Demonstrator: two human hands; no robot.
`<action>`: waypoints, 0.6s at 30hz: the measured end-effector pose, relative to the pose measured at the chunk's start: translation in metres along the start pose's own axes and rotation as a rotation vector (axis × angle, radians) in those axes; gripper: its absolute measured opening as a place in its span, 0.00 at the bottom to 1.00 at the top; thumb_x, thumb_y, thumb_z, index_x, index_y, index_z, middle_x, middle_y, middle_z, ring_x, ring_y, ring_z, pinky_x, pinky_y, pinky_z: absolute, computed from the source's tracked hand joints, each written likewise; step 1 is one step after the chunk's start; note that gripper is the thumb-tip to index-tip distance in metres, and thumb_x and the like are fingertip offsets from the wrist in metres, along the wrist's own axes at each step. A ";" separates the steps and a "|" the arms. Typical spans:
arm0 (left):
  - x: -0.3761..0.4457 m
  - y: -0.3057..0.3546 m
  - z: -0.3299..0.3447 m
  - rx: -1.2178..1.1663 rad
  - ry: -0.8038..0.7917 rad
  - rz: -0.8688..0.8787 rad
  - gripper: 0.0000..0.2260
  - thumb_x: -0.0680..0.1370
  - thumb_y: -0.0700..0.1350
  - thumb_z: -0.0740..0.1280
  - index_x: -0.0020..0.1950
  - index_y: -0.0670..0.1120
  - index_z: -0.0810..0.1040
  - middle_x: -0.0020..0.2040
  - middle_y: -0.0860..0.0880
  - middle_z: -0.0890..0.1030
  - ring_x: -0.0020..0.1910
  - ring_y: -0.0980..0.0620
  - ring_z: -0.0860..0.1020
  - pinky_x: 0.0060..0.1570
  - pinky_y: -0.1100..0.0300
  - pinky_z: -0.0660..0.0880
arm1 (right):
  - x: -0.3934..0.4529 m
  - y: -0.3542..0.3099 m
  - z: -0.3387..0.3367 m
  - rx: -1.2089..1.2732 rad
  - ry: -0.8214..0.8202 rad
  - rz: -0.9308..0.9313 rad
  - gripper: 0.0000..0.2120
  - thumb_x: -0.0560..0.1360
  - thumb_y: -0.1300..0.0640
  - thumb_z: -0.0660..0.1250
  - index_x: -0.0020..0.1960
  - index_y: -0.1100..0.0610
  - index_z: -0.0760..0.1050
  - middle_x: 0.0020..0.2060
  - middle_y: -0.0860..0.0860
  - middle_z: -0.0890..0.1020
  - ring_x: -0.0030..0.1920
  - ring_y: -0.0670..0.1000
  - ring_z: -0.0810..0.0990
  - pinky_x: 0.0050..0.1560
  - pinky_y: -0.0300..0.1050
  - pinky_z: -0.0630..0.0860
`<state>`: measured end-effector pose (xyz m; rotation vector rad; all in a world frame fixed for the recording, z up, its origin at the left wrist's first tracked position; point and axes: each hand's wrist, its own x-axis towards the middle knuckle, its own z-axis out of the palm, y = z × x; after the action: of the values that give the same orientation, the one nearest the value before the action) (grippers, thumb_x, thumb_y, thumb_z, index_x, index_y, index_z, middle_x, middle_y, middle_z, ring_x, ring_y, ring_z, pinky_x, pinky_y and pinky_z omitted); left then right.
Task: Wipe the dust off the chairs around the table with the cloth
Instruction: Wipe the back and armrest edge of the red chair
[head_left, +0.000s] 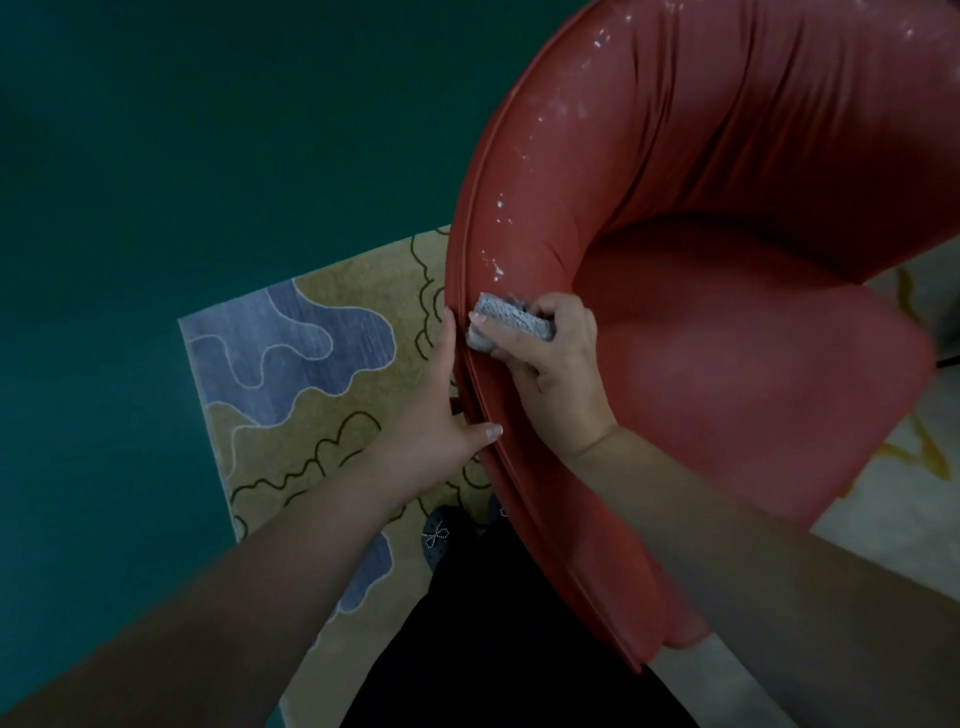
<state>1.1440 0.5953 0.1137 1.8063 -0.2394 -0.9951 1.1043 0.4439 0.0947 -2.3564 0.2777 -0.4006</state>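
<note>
The right hand (553, 364) clenched a bunched grey knitted cloth (506, 323) against the curved red upholstered chair (727, 291) backrest's inner face near its rim; the left hand (441, 410) lay flat-fingered on the outer side, thumb over the rim; white dust specks (498, 270) dotted the backrest above.

Rug (322, 374) as landmark: tan ground, blue-grey blobs outlined pale, dark scalloped lines; dark teal floor (156, 156) left of and beyond the rug; paler rug area with yellow marks (914, 457) right of it; light dim.

Red curved chair (727, 338), white dust specks on its backrest; bunched grey cloth (506, 319) pressed against it.
</note>
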 end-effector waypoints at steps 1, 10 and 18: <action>0.001 0.000 -0.001 -0.013 -0.003 -0.011 0.51 0.73 0.36 0.72 0.75 0.66 0.37 0.72 0.67 0.57 0.68 0.53 0.72 0.61 0.48 0.75 | -0.009 0.003 -0.002 -0.009 -0.007 -0.012 0.16 0.75 0.64 0.68 0.58 0.49 0.81 0.51 0.58 0.72 0.52 0.60 0.70 0.55 0.42 0.69; 0.015 0.011 -0.011 0.002 0.017 0.004 0.50 0.74 0.35 0.71 0.76 0.65 0.39 0.77 0.60 0.56 0.66 0.54 0.73 0.59 0.48 0.77 | 0.039 0.006 0.004 0.000 0.004 -0.031 0.14 0.75 0.61 0.69 0.56 0.47 0.82 0.50 0.59 0.73 0.51 0.59 0.69 0.54 0.52 0.72; 0.033 0.011 -0.029 -0.003 -0.050 -0.032 0.50 0.72 0.36 0.73 0.76 0.67 0.41 0.68 0.69 0.60 0.57 0.66 0.77 0.50 0.62 0.78 | 0.025 0.004 -0.001 -0.019 -0.053 -0.065 0.14 0.73 0.63 0.70 0.55 0.49 0.83 0.49 0.60 0.74 0.50 0.62 0.71 0.53 0.53 0.75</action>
<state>1.1885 0.5909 0.1105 1.7886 -0.2401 -1.0641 1.1267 0.4324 0.0979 -2.3959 0.1809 -0.3679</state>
